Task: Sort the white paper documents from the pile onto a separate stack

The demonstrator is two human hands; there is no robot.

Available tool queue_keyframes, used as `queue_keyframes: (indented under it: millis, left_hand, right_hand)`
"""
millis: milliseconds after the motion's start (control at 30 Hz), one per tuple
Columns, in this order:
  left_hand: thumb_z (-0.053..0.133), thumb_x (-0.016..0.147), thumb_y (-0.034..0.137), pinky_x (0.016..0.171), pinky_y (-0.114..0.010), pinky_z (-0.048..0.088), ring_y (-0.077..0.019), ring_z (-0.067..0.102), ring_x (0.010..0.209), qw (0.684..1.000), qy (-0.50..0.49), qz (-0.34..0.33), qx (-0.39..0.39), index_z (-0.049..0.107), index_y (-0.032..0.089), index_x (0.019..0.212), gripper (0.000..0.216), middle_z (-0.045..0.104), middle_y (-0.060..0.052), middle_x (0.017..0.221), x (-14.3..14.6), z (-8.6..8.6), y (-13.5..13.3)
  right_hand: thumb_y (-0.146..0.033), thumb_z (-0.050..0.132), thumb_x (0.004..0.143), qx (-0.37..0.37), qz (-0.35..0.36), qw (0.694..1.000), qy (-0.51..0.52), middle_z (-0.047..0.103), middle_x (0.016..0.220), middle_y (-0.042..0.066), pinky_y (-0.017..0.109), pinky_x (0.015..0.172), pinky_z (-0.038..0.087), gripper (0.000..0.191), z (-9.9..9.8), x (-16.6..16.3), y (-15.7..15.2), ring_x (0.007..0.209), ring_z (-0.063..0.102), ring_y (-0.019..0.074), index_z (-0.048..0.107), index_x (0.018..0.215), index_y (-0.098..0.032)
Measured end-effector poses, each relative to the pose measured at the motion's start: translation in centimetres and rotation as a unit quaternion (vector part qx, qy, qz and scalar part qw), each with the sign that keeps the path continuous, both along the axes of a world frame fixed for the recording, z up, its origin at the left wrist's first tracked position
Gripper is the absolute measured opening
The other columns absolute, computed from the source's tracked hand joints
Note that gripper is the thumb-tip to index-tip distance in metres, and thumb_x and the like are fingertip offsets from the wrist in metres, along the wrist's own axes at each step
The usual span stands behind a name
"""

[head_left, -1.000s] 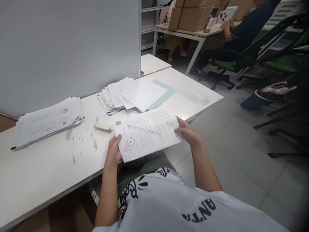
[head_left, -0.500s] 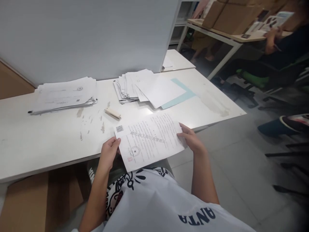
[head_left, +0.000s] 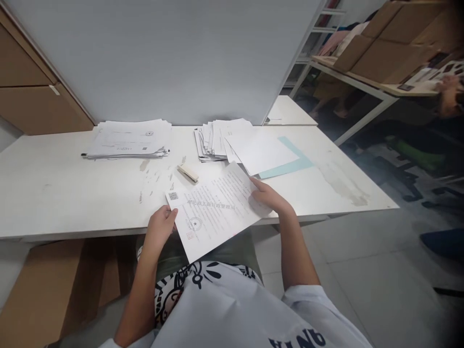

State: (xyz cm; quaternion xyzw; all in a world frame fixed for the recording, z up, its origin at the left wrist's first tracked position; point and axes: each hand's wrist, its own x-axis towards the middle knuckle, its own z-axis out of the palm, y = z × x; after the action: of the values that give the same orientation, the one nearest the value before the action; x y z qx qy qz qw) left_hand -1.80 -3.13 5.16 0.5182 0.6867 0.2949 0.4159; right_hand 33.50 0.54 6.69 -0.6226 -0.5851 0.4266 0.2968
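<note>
two paper stacks (head_left: 128, 139), one stapler (head_left: 187, 173)

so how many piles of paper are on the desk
2. One flat stack of papers lies at the back left, and one fanned pile sits at the back centre, partly under a loose white sheet. More may be hidden beneath.

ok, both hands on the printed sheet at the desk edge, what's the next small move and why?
Probably lower the printed sheet flat onto the desk. The left hand pinches its near-left edge and the right hand its far-right edge, and it hangs half past the desk's front edge. The stapler lies just beyond it, with paper stacks further back.
</note>
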Motion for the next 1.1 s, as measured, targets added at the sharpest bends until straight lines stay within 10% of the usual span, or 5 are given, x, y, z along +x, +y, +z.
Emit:
queue_keyframes:
  millis: [1100]
  left_hand:
    - [0.067, 0.066, 0.037, 0.061, -0.03, 0.05, -0.0197, 0.064, 0.06, 0.98, -0.186, 0.004, -0.063, 0.069, 0.017, 0.084, 0.027, 0.069, -0.003, 0.067, -1.1, 0.5, -1.1]
  right_hand:
    - [-0.018, 0.051, 0.064, -0.007, 0.033, 0.997, 0.072, 0.059, 0.132, 0.0, 0.05, 0.105, 0.04, 0.065, -1.0, 0.2, 0.5, 0.124, 0.05, 0.0332, 0.059, 0.127, -0.029]
